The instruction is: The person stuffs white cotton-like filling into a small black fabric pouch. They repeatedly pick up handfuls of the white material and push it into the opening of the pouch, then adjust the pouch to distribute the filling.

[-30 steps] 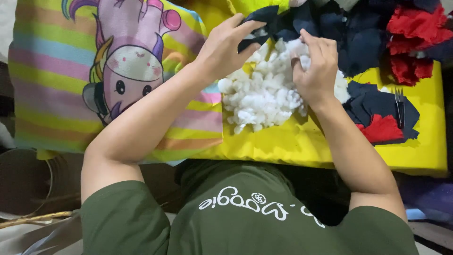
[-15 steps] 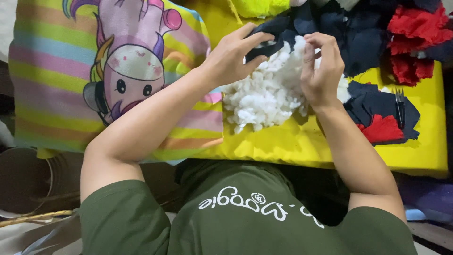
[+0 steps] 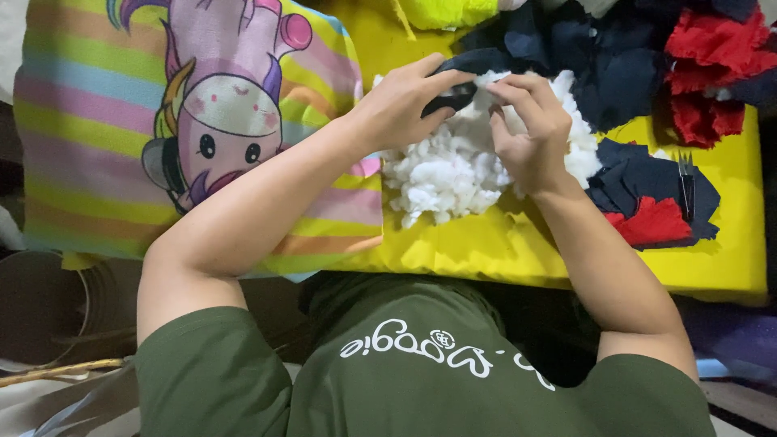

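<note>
A heap of white fluffy stuffing lies on a yellow cloth. My left hand pinches a small dark navy fabric piece at the heap's top edge. My right hand rests on the stuffing with its fingertips closed on a white tuft right beside the navy piece. Both hands meet over the top of the heap.
A striped pillow with a cartoon unicorn lies at the left. Navy fabric scraps and red ones are piled at the upper right. Small scissors rest on navy and red scraps at the right. A yellow-green piece sits at the top.
My hands gathered the spread stuffing into a tighter heap and came together at its top. The left hand's fingers closed on the navy piece.
</note>
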